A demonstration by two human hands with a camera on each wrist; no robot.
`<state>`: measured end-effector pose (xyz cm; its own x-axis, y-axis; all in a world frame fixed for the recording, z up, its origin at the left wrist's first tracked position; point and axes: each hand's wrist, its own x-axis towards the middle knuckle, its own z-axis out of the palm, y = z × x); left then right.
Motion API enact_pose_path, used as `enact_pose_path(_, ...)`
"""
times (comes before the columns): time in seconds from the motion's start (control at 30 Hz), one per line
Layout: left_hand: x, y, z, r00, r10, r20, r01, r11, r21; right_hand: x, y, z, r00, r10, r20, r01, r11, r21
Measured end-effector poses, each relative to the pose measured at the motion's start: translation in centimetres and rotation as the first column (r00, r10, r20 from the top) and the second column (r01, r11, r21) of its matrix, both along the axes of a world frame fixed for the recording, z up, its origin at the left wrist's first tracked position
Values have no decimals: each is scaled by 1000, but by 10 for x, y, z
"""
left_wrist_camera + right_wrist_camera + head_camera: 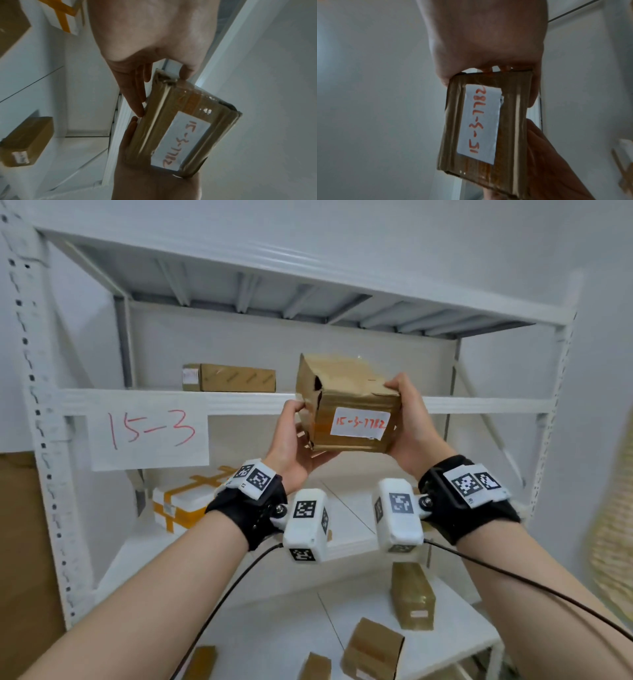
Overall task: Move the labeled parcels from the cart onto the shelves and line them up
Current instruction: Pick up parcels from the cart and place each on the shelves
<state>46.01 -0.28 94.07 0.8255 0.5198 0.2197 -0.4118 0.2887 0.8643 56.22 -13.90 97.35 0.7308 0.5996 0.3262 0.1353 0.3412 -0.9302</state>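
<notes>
A brown taped cardboard parcel (346,392) with a white label (359,423) reading 15-3-7782 in red is held up in front of the shelf's front beam (479,405). My left hand (298,440) grips its left side, thumb on the side face and fingers underneath. On the right, my right hand (409,419) grips the other side, thumb on the top edge. In the left wrist view the parcel (180,121) sits between my left fingers (135,97) and the right hand's fingers (130,129). The right wrist view shows the label (481,121) facing the camera.
A white sign (149,429) reading 15-3 hangs on the beam. A flat brown box (229,378) lies on the shelf behind it. One level down stands a white box with orange tape (181,505). Several brown parcels (412,597) lie on the white surface below.
</notes>
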Motion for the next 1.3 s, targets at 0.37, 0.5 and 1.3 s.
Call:
enact_pose_path(0.37,67,29,68,963,270,7,-257,906,336,98,41,45,993,80,-86,-72,993,96)
enact_pose_path(0.5,92,33,91,964,264,-31,-225,873,432,139,61,59,984,126,-123,-114,989,98)
enact_pose_path(1.3,222,127,113,741,635,-216,-360,648,671,277,177,75,931,72,359,37,957,-287)
